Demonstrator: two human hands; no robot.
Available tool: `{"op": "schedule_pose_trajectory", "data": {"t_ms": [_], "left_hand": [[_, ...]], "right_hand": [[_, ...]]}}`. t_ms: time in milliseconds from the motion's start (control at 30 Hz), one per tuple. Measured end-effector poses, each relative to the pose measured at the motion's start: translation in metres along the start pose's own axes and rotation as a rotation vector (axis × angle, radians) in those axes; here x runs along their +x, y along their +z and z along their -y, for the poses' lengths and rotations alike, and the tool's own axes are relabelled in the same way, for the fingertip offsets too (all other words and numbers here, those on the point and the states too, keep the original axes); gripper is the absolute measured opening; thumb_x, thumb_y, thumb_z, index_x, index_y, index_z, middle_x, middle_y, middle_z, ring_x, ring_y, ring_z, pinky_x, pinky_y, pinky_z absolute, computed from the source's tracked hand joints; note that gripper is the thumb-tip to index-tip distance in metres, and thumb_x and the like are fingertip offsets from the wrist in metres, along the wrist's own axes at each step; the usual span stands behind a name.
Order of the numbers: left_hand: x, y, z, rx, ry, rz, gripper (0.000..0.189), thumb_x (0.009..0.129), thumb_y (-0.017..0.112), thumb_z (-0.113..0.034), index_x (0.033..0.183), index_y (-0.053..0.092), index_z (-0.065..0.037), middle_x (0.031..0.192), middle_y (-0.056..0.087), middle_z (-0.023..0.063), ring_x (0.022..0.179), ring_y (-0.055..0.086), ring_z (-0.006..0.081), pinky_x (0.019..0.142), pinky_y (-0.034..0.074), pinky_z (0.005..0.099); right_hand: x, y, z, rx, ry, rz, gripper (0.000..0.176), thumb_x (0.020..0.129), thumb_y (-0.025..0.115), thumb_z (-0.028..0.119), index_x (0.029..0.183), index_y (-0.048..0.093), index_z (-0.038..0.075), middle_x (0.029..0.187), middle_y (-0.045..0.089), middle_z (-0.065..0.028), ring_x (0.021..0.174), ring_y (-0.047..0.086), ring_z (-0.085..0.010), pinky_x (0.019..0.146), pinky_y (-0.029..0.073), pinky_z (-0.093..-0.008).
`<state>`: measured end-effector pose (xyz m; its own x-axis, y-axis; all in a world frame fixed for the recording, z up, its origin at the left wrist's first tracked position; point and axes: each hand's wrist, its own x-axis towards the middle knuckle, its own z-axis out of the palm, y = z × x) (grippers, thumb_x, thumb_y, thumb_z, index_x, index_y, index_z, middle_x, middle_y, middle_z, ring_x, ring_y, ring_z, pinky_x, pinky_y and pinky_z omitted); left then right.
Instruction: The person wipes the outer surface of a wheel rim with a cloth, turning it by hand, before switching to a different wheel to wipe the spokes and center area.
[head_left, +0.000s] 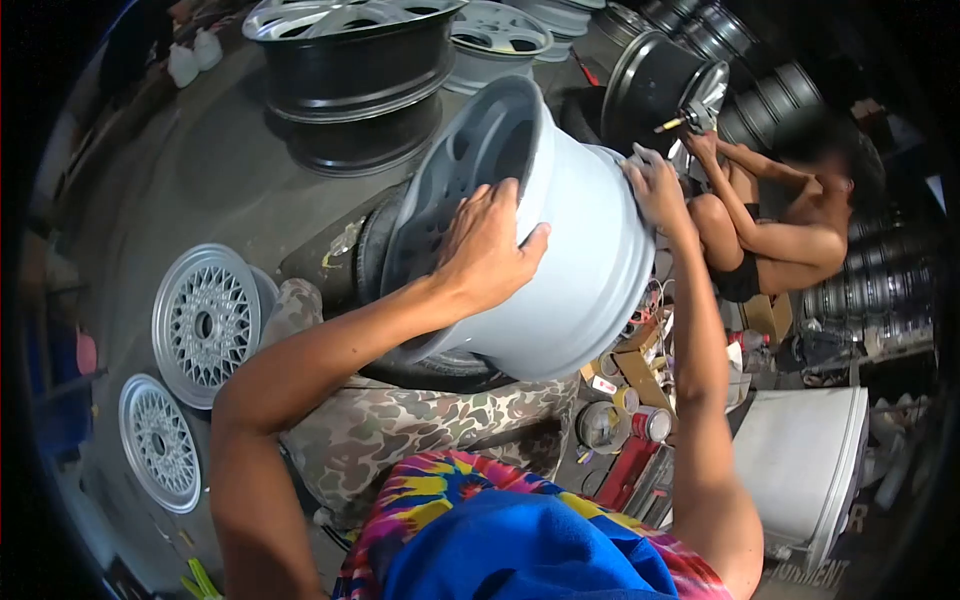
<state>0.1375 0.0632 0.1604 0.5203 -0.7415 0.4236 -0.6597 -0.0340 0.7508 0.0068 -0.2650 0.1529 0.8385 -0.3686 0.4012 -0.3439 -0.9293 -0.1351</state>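
A grey-primed car wheel rim [585,240] lies tilted on its side in front of me, propped on a black tyre [375,240]. My left hand [490,245] grips its near lip, fingers curled over the edge and thumb against the outer barrel. At the opposite lip, my right hand [657,190] is closed, with its fingertips pressed to the edge. A small greyish piece seems to be under those fingers, too small to make out. The rim's spokes and bolt holes face left, partly in shadow.
Two mesh-spoke rims [205,325] stand at the left. Stacked rims [360,85] rise behind. A co-worker [770,220] sits at the right, holding a tool by another rim [650,90]. Tins [652,424], boxes and a white bucket [800,460] crowd the lower right.
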Motion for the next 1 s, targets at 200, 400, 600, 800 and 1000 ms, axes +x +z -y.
{"op": "schedule_pose_trajectory", "data": {"t_ms": [200,400,600,800,1000], "left_hand": [[0.005,-0.006,-0.002,0.058,-0.048,0.058,0.044,0.091,0.069,-0.027,0.108,0.054,0.011,0.101,0.060,0.0308,0.100,0.060,0.0459,0.090,0.045,0.0520],[0.000,-0.007,-0.004,-0.006,-0.043,0.119,0.047,0.090,0.070,-0.026,0.112,0.054,0.013,0.101,0.060,0.0312,0.099,0.059,0.0462,0.090,0.046,0.0515],[-0.004,-0.003,-0.006,-0.009,-0.039,0.072,0.043,0.090,0.070,-0.025,0.107,0.053,0.011,0.099,0.059,0.0311,0.098,0.059,0.0467,0.088,0.045,0.0530],[-0.001,-0.001,-0.002,0.013,-0.019,0.048,0.036,0.088,0.069,-0.022,0.101,0.054,0.008,0.094,0.063,0.0310,0.097,0.061,0.0452,0.089,0.047,0.0545],[0.005,-0.004,0.001,0.088,0.012,0.024,0.038,0.089,0.069,-0.025,0.101,0.054,0.008,0.094,0.063,0.0306,0.095,0.062,0.0453,0.089,0.047,0.0542]], "right_hand": [[0.097,0.057,-0.040,0.131,0.029,0.454,0.033,0.104,0.057,0.025,0.124,0.072,0.003,0.134,0.066,-0.0194,0.121,0.065,-0.0316,0.103,0.049,-0.0364],[-0.043,-0.025,0.047,0.022,-0.223,-0.015,0.033,0.101,0.056,0.020,0.125,0.069,0.001,0.126,0.069,-0.0192,0.119,0.063,-0.0420,0.106,0.046,-0.0458],[-0.176,-0.036,0.149,-0.267,-0.013,-0.116,0.035,0.094,0.064,0.012,0.129,0.072,0.011,0.137,0.066,-0.0055,0.139,0.048,-0.0358,0.115,0.035,-0.0471],[0.003,-0.009,0.034,0.006,-0.029,0.158,0.031,0.101,0.056,0.028,0.116,0.075,0.009,0.102,0.071,-0.0193,0.110,0.066,-0.0411,0.087,0.053,-0.0469],[0.122,0.056,-0.037,-0.165,-0.023,0.566,0.034,0.103,0.054,0.037,0.121,0.075,0.016,0.116,0.072,-0.0182,0.106,0.068,-0.0409,0.093,0.054,-0.0405]]}}
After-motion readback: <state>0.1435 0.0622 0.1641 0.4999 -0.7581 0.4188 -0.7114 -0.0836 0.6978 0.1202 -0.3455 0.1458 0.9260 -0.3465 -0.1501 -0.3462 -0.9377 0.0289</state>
